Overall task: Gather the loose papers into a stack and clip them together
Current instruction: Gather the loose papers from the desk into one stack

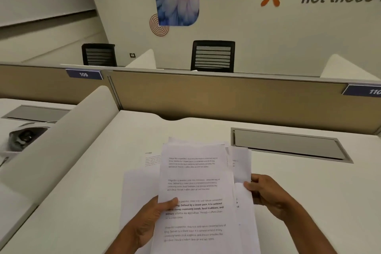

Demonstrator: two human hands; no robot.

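A bundle of printed papers is held up off the white surface. It sits just left of the grey flap set into that surface, and nearer the person than the flap. Its edges are uneven, with several sheets sticking out at the top and on the side toward the flap.

The left hand holds the side of the bundle away from the flap. Its grip is closed on the papers, thumb lying across the top page's text, fingers hidden behind. The right hand, nearer the person than the flap's left end, has its grip pinched on the edge of the sheets that stick out toward the flap.

Further left of the flap, a single printed sheet lies flat on the surface, partly hidden by the bundle. Behind the flap stands a tan partition, and beyond that a black chair.
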